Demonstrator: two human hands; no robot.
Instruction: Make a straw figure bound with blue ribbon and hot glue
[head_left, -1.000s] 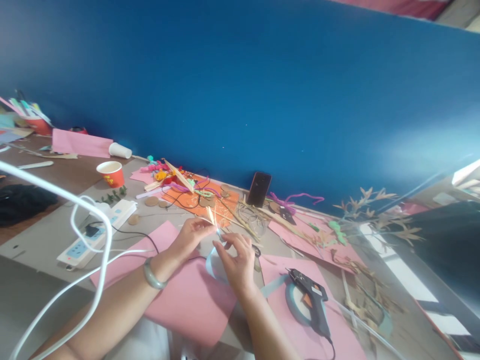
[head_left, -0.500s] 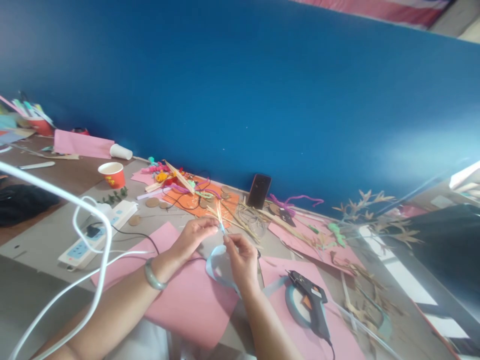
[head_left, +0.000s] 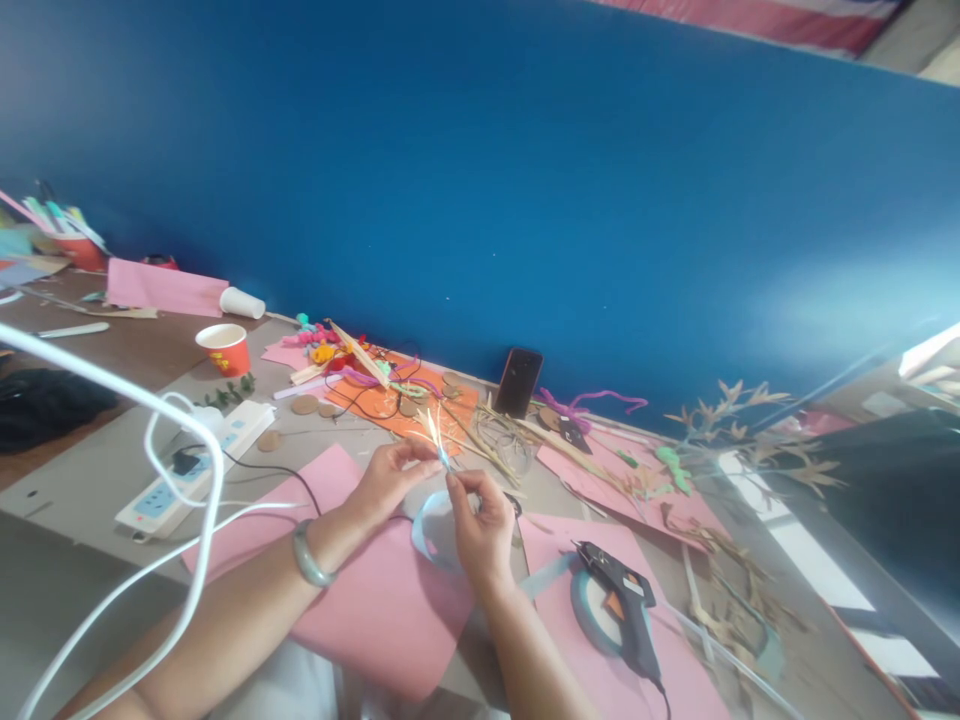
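A small bundle of thin pale stalks (head_left: 433, 428) stands up between my hands, with light blue ribbon (head_left: 424, 530) wound round its lower part. My right hand (head_left: 481, 510) pinches the bundle's lower end between thumb and fingers. From the left, my left hand (head_left: 397, 475), a bangle on its wrist, closes thumb and fingertips at the wrapped part; the exact contact is small and blurred. The ribbon hangs in a loop below my hands and runs right to its roll (head_left: 589, 610). A black glue gun (head_left: 626, 610) lies across that roll.
Pink sheets (head_left: 390, 620) lie under my arms. A white power strip (head_left: 195, 475) and looping white cable (head_left: 214, 500) are at left, beside a red paper cup (head_left: 225, 350). A phone (head_left: 519, 382) leans against the blue wall (head_left: 480, 200). Dried stalks (head_left: 720, 560) lie at right.
The bundle has tilted slightly to the left at its top. My left fingertips have shifted a little right, closer against the wrapped part. My right hand has barely moved.
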